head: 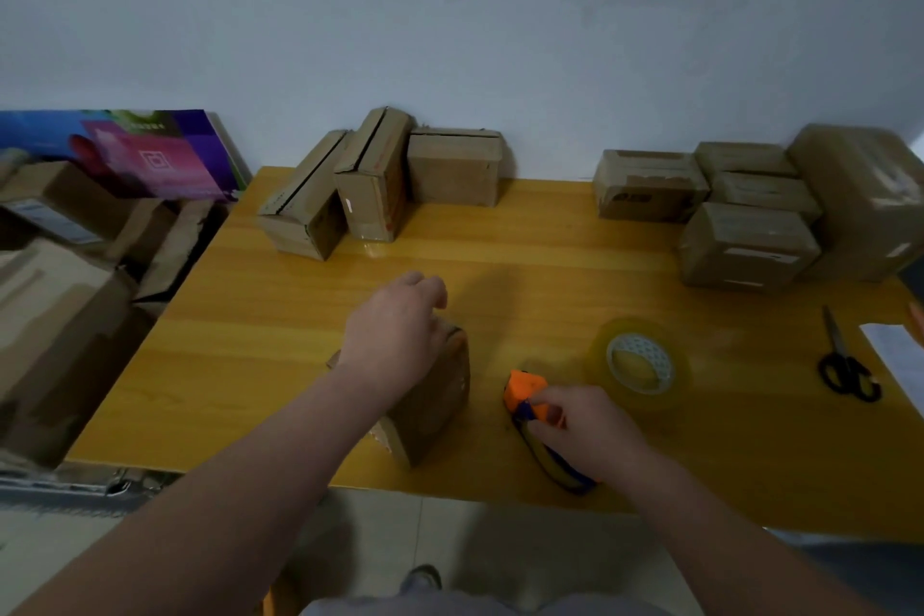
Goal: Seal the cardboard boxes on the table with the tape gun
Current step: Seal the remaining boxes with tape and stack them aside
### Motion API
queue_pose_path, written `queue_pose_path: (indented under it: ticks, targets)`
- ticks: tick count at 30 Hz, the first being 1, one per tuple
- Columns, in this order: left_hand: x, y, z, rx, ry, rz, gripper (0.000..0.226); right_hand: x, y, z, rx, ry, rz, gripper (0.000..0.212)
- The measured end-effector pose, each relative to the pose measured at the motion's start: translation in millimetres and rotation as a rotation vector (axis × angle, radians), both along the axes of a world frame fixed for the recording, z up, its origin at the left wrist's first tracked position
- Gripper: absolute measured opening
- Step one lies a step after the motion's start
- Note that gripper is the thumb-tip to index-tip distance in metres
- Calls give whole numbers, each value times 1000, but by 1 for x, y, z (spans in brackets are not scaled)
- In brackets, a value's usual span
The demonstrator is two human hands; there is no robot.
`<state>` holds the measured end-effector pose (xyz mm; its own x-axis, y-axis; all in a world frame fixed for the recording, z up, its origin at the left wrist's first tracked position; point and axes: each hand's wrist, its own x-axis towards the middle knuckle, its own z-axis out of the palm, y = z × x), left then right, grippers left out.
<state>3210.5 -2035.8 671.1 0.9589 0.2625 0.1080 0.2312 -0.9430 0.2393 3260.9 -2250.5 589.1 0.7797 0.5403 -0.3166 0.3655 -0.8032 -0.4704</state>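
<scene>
A small cardboard box (435, 403) stands near the front edge of the yellow wooden table (525, 265). My left hand (395, 335) rests on top of the box, fingers loosely curled over its far edge. To its right, my right hand (575, 425) grips the orange and blue tape gun (525, 390), which lies on the table. A roll of clear tape (640, 363) lies flat just beyond the tape gun.
Three boxes (370, 180) stand at the back centre, some with open seams. Several taped boxes (750, 210) are stacked at the back right. Black scissors (845, 365) and a white paper (895, 355) lie at the right edge. More cartons (65, 295) pile up left of the table.
</scene>
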Motion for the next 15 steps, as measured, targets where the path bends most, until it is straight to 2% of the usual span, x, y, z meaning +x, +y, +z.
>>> queue_pose_path:
  ticks: [2, 4, 9, 15]
  targets:
    - [-10, -1, -10, -99, -32, 56, 15, 1, 4, 0, 17, 13, -7, 29]
    - [-16, -4, -21, -159, -54, 78, 23, 3, 9, 1, 31, 28, -16, 29]
    - [-11, -14, -30, -118, -45, 174, 45, 5, 16, 1, 50, 49, 2, 29]
    - [-2, -11, -35, -219, -100, 241, 30, 6, 16, 2, 54, 75, -1, 25]
